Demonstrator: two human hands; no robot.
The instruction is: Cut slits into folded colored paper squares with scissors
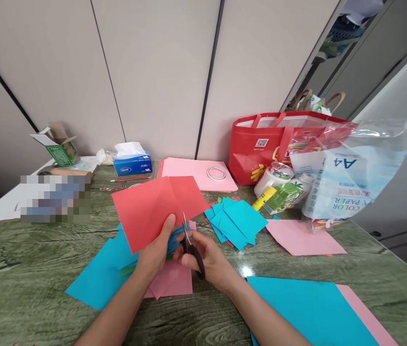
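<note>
Scissors point(191, 246) meet red paper point(158, 207) above a green wood-grain tabletop point(26, 274): I hold the sheet up off the surface, tilted toward me, with the blades set at its lower edge near the middle crease.

My judgement of the risks: the sheet is held at one lower corner only, so it could sag or twist as the blades close, and the cut would wander off line. My left thumb lies close beside the blades; a careless snip could nick it. The loose blue pieces under my hands could slide if I bump them.

My left hand point(156, 250) is closed on the red paper, thumb on the front face and fingers curled behind. My right hand point(209, 259) is wrapped around the black scissor handles; the blades look nearly together, though I cannot tell exactly how far apart they stand.

Just below my hands lie blue sheets point(97, 278) and a pink sheet point(172, 281), overlapping. A fan of small blue squares point(237, 221) sits near, to the right, with another pink sheet point(302, 238) beyond it. A large blue sheet point(308, 307) lies at the near right edge. Farther back are a tape roll point(217, 173) on pink paper, a tissue box point(133, 163), a red bag point(261, 149) and a plastic pack of colour paper point(351, 182).
</note>
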